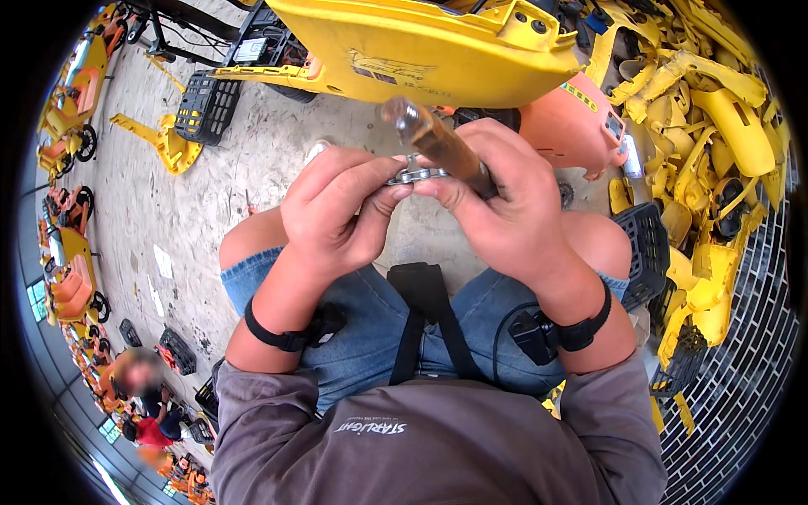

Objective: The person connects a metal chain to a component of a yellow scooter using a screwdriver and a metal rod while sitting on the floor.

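Chain [411, 177] being pinched by left hand [335, 202], right hand [512, 194].
Right also clamping rusty rod [443, 145]; keeping chain level likely helping.

Bright diffuse light; glint on metal rod [443, 148]; brickwork [730, 396] bowed; corners black.

Brn rod [453, 151], slvr part [414, 176]; yel panel [471, 59], blu shorts [362, 316]

Single head-worn fisheye view, facing steeply down; left hand [330, 206] and right hand [515, 206] near, floor [240, 164] farther off.
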